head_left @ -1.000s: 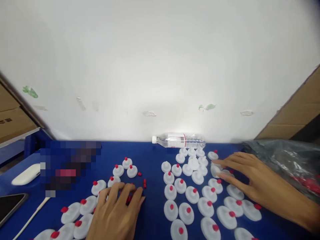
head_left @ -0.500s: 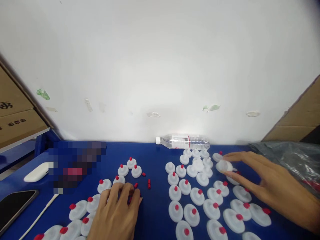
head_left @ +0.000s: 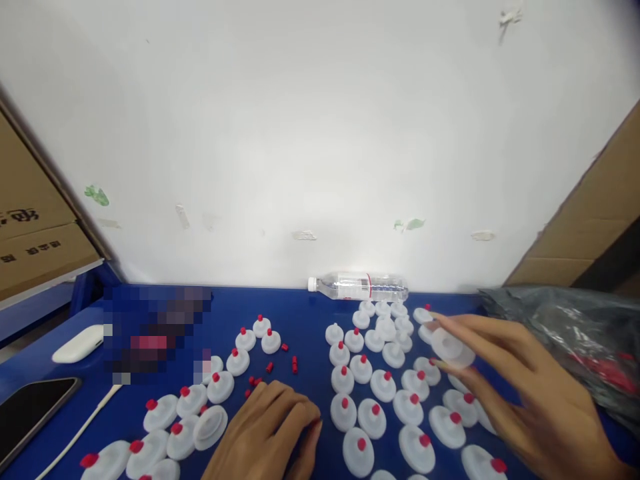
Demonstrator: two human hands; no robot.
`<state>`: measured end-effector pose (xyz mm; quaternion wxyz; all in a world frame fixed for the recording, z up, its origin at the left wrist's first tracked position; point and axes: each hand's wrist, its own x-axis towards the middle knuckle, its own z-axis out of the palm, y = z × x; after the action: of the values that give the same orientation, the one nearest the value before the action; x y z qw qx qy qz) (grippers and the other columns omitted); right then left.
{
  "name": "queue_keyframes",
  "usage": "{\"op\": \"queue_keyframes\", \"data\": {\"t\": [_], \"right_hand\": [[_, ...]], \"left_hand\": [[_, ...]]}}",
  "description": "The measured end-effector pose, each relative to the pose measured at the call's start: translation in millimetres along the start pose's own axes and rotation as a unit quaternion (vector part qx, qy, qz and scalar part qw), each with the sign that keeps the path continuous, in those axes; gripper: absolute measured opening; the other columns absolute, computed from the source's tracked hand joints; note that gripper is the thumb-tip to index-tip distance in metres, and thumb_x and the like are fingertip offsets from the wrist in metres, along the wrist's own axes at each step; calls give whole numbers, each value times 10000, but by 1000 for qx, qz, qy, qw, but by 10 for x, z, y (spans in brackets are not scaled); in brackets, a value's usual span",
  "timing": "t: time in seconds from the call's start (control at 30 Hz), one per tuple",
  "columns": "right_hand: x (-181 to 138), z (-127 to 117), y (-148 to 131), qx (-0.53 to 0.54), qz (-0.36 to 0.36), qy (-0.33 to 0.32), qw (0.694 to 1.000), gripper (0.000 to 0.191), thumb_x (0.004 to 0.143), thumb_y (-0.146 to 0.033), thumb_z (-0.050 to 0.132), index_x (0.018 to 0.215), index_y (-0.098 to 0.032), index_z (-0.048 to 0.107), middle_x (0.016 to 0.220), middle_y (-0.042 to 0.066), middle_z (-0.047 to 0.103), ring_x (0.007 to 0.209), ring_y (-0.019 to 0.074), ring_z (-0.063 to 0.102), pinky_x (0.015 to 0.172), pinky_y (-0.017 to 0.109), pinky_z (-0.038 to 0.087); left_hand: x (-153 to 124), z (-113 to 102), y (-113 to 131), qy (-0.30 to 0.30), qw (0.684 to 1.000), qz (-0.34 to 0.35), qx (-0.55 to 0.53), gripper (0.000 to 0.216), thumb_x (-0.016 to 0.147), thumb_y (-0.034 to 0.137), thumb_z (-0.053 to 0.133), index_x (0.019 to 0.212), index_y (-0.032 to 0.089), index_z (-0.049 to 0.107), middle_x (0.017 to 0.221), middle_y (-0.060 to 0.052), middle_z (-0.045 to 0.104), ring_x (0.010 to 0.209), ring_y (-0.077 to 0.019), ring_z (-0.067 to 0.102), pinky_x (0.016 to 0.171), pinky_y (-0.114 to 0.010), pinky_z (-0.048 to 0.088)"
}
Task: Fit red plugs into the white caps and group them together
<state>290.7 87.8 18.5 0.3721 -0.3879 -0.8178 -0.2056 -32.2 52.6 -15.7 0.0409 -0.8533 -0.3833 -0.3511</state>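
The left hand (head_left: 273,430) rests low on the blue table (head_left: 305,320), fingers curled under and shut, whether on anything I cannot tell; loose red plugs (head_left: 270,367) lie just beyond its knuckles; the right hand (head_left: 520,393) reaches across the white caps with red plugs (head_left: 385,387), thumb and fingers pinching one plain white cap (head_left: 450,347) lifted just above them; farther back, past the caps, a clear bottle (head_left: 360,287) lies on its side against the wall (head_left: 320,133).

A white wall (head_left: 310,120) with scraps of tape and green residue fills the upper frame. Below it runs a blue tabletop (head_left: 305,320). Cardboard boxes (head_left: 35,227) stand at the left edge, more cardboard (head_left: 590,220) at right.
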Motion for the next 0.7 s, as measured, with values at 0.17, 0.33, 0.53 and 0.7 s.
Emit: {"op": "queue_keyframes", "data": {"t": [0.17, 0.33, 0.53, 0.7], "right_hand": [[24, -53, -309, 84, -67, -20, 994, 407, 974, -131, 557, 1369, -221, 599, 1237, 82, 660, 1115, 153, 676, 959, 220, 565], [106, -67, -546, 129, -143, -32, 981, 229, 970, -236, 631, 1180, -245, 723, 1064, 6, 787, 1072, 154, 720, 1049, 264, 528], [109, -11, -663, 149, -175, -51, 972, 202, 972, -303, 647, 1129, -207, 731, 1096, 0, 790, 1020, 138, 744, 1033, 260, 541], [120, -16, -705, 176, -172, -39, 968, 180, 1008, -288, 594, 1105, -187, 706, 1066, 12, 796, 954, 124, 763, 991, 240, 563]], "left_hand": [[26, -33, 35, 12, 998, 35, -50, 200, 1015, 183, 550, 1201, 192, 622, 927, -13, 732, 817, -141, 660, 786, -253, 558], [63, -45, 117, 50, 993, 79, -69, 202, 1005, 135, 542, 1166, 176, 657, 900, -40, 726, 757, -140, 648, 695, -251, 563], [58, -27, 202, 49, 990, 95, -93, 156, 985, 128, 575, 1095, 167, 678, 858, -45, 728, 736, -139, 640, 649, -247, 542], [23, 3, 209, 74, 987, 95, -107, 173, 974, 115, 584, 1104, 181, 677, 832, -32, 718, 710, -132, 624, 631, -256, 521]]}}
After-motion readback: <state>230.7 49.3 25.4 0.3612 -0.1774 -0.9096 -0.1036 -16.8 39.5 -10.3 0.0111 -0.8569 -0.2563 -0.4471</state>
